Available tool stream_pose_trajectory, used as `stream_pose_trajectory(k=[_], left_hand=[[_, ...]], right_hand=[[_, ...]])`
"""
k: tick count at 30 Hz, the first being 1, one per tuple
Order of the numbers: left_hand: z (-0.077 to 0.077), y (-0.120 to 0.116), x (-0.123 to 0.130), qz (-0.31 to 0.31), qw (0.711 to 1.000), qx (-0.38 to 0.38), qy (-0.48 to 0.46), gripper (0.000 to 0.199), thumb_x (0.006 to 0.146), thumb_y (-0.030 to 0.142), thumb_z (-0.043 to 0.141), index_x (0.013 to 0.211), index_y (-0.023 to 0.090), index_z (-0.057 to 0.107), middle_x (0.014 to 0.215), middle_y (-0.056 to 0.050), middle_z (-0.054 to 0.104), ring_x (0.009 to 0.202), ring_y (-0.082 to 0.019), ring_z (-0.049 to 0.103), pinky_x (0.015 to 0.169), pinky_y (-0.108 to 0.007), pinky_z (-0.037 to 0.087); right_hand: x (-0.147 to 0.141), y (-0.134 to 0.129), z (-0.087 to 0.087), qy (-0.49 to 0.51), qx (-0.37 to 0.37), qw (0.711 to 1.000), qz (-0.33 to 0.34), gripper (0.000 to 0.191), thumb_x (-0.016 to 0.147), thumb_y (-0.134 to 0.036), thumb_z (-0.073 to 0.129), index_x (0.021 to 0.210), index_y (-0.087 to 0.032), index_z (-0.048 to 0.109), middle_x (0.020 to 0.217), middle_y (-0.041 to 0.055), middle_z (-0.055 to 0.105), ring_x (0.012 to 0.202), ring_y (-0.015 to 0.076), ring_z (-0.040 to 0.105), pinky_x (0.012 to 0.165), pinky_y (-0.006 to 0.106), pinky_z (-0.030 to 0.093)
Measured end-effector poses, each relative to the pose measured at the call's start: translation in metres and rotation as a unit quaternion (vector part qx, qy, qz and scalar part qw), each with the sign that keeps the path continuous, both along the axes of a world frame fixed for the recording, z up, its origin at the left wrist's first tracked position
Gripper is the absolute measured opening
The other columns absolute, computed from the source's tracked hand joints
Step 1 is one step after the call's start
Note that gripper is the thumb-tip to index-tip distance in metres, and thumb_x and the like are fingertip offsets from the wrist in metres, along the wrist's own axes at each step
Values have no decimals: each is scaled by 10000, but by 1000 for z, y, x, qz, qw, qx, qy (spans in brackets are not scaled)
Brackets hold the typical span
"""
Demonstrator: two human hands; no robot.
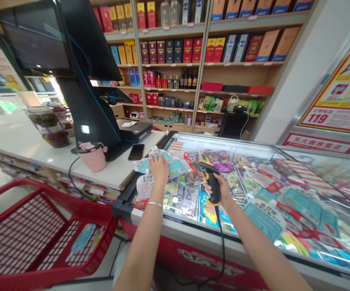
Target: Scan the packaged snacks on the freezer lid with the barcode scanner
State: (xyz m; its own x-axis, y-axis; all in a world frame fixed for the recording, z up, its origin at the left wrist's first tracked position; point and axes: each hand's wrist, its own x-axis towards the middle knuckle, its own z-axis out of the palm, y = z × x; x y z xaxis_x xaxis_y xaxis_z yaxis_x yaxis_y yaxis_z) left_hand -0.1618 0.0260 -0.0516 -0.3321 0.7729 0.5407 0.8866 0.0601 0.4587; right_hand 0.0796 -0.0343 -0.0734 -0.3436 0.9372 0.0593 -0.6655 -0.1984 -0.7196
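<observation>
Right grip (223,188) is clenched round one black scanner (214,189) above the freezer (171,250); left grip (159,166) is spread, released, on the left pouches (178,167). Work is judged partway, though which pouches are finished cannot be told. At least three are counted there, at least four among the overlapped right pouches (302,204); one phone (136,152) and one cup (92,157) are set on the left table (116,174).
</observation>
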Motion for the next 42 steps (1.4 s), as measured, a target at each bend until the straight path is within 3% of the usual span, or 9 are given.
stream_pose_trajectory(k=[15,22,34,38,42], left_hand=[[-2,2,-1,-5,1000,-10,-6,505,880,239,340,1342,72,458,1432,-141,409,1376,-305,256,1099,-469,262],[-3,2,-2,-8,1000,-4,-21,522,866,234,349,1358,79,427,1442,-144,393,1378,-287,261,1072,-448,320],[-2,3,-2,3,1000,-1,-13,564,851,232,375,1370,11,367,1382,-196,455,1366,-289,284,1074,-431,313],[0,-1,2,3,1000,16,2,551,858,223,370,1372,23,366,1387,-186,450,1345,-291,321,1107,-450,246],[15,-5,14,-54,997,53,-1,495,854,199,386,1341,118,427,1402,-152,441,1329,-273,349,1104,-459,245]], right_hand=[[-1,0,-1,-24,6,1000,-13,209,749,-376,556,824,-181,567,726,23,572,424,82,379,330,209,328],[-1,2,-4,-37,16,999,-6,180,733,-326,583,847,-191,548,747,32,590,421,83,380,332,215,318],[-4,1,-2,-35,-21,999,-7,154,708,-289,613,793,-171,565,692,27,595,418,79,418,337,203,347],[-4,-1,9,-82,-52,995,-36,132,712,-269,623,767,-160,571,609,13,580,404,84,440,334,198,371],[21,-12,37,-119,-51,991,-39,133,748,-291,603,752,-164,565,553,0,562,393,84,441,344,193,381]])
